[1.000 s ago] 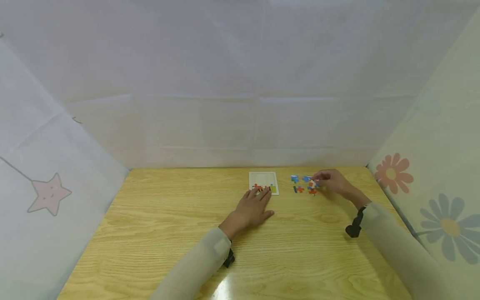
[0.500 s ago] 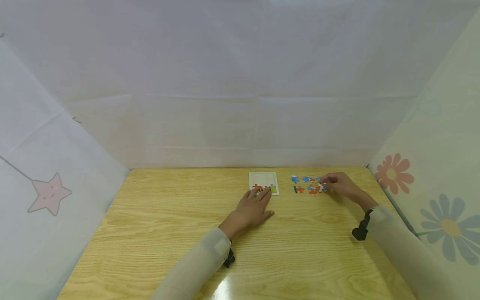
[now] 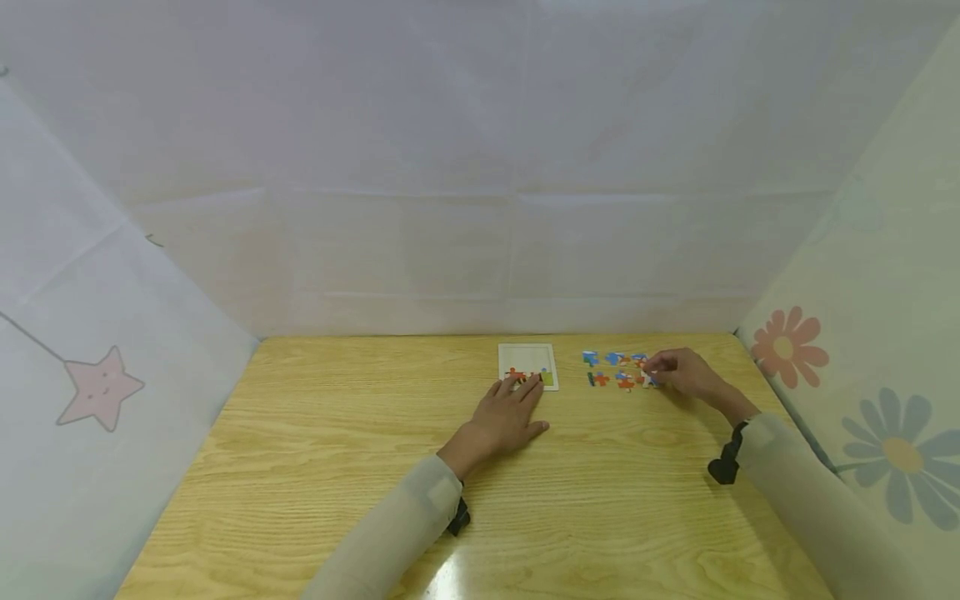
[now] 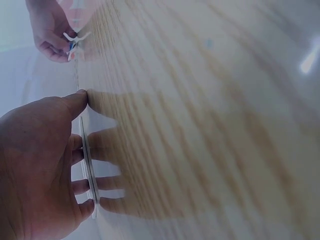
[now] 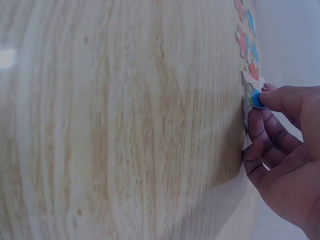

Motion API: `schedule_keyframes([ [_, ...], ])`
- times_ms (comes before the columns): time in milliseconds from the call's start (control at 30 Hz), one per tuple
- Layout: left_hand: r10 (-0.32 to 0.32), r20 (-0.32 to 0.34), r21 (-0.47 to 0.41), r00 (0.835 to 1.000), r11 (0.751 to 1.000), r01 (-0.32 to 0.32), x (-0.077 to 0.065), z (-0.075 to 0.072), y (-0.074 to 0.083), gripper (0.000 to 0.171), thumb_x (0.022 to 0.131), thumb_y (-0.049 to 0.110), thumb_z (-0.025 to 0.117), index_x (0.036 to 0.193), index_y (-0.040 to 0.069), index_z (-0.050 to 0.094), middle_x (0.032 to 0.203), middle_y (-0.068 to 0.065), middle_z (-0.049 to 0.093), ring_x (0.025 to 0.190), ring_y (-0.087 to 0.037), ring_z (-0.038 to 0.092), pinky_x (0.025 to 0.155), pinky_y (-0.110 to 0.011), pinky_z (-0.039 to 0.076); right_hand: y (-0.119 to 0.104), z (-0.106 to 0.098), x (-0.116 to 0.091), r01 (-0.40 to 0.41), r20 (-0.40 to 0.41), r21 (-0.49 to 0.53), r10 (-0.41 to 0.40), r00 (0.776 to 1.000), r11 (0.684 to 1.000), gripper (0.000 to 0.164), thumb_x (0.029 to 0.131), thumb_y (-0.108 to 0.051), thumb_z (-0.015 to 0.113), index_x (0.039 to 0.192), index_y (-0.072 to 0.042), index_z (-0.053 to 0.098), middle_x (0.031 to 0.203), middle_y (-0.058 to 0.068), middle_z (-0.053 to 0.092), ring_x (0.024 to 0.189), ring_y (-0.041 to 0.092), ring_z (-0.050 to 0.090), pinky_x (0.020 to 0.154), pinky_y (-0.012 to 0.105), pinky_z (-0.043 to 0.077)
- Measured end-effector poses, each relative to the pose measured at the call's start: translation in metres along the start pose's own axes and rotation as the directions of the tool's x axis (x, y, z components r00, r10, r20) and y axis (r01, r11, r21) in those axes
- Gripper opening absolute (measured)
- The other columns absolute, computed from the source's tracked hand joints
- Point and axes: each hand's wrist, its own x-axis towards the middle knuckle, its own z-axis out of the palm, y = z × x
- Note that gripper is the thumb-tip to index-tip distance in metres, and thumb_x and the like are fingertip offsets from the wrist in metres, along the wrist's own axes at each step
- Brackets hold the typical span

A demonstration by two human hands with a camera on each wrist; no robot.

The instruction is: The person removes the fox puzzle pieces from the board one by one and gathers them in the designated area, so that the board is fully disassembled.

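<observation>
My left hand [image 3: 506, 419] lies with extended fingers over the near edge of a white square puzzle tray [image 3: 526, 354]. A row of puzzle pieces [image 3: 546, 378] sits along the tray's near side, partly covered by those fingers. To the right, my right hand [image 3: 684, 374] pinches a jigsaw puzzle piece [image 5: 257, 98] with blue on it between thumb and fingers. That piece is tilted, close over the table beside the loose pieces. In the left wrist view, the left fingertips [image 4: 80, 186] rest at the tray's edge, and the thumb is spread apart from them.
Several loose puzzle pieces [image 3: 625, 382] lie in two rough rows between the tray and my right hand, blue ones [image 3: 590, 358] toward the back. The wooden table [image 3: 375, 433] meets a pale cloth wall [image 3: 420, 250] at its far edge, with cloth sides left and right.
My right hand has moved right and slightly nearer with a puzzle piece, bringing it to the right end of the loose pieces. The left hand has stayed on the tray.
</observation>
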Motion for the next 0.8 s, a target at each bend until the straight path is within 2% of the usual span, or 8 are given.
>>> schedule_keyframes([
  [167,0.000,0.006,-0.001,1.000,1.000,0.000,0.0031,0.0044,-0.0017,0.078,0.111,0.059,0.040,0.172,0.017,0.014,0.179,0.002,0.012,0.164,-0.031,0.012,0.130,-0.054,0.021,-0.0002,0.0016,0.0022,0.036,-0.020,-0.060,-0.038,0.999,0.998,0.016,0.103,-0.005,0.069,0.116,-0.001,0.077,0.110,0.015,0.076,0.097,0.025,0.070,0.076,0.034,0.056],
  [400,-0.004,0.002,0.002,1.000,1.000,0.004,0.0033,0.0058,-0.0017,0.078,0.111,0.059,0.040,0.172,0.018,0.015,0.179,0.002,0.013,0.164,-0.031,0.012,0.130,-0.054,0.021,0.0000,0.0039,0.0014,0.068,-0.039,-0.115,-0.073,0.997,0.991,0.015,0.102,-0.004,0.069,0.114,-0.002,0.077,0.109,0.013,0.076,0.101,0.030,0.071,0.087,0.050,0.059],
  [500,-0.007,0.007,0.002,1.000,1.000,0.007,0.0026,0.0052,-0.0012,0.077,0.111,0.058,0.040,0.172,0.017,0.015,0.179,0.002,0.013,0.164,-0.030,0.012,0.130,-0.054,0.021,0.0005,0.0047,0.0012,0.078,-0.046,-0.122,-0.084,0.995,0.989,0.015,0.102,-0.003,0.069,0.114,-0.002,0.077,0.110,0.014,0.076,0.101,0.033,0.071,0.088,0.054,0.059],
  [800,-0.008,-0.005,0.008,1.000,1.000,0.008,-0.0005,0.0021,0.0008,0.077,0.111,0.058,0.039,0.172,0.017,0.016,0.178,0.001,0.014,0.164,-0.030,0.013,0.130,-0.053,0.021,0.0011,0.0066,0.0018,0.092,-0.065,-0.154,-0.103,0.993,0.984,0.013,0.101,-0.003,0.070,0.112,-0.003,0.078,0.108,0.014,0.076,0.101,0.036,0.071,0.089,0.056,0.059],
])
